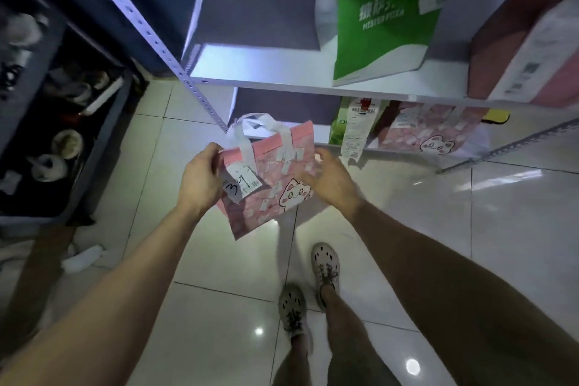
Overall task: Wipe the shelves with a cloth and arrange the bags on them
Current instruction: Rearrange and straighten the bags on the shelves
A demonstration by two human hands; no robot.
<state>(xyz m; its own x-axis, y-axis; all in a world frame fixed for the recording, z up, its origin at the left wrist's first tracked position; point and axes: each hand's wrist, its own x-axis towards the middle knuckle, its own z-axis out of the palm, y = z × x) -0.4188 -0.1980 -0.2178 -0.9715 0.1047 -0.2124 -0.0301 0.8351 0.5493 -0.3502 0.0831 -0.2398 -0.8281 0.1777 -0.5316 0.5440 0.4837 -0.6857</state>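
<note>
Two bare forearms (150,260) reach down to a pink cat-print bag (275,185) held in mid-air before the shelving.

The left hand (200,178) grips the bag's left edge, fingers curled round it beside a paper tag (242,183) with a handwritten number. The right hand (332,178) is spread with relaxed fingers at the bag's right side. Blur hides whether it touches the bag, but it is probably there to steady it so it goes in upright. The bag hangs tilted above the tiled floor (219,323), just in front of the lower shelf (321,135). There a matching cat bag (432,131) and a green bag with a long receipt (340,131) stand side by side, and the space to their left looks like the intended slot. On the upper shelf (238,72) a green Mister Pizza bag (382,16) and a pink-and-white bag (526,50) stand upright.
</note>
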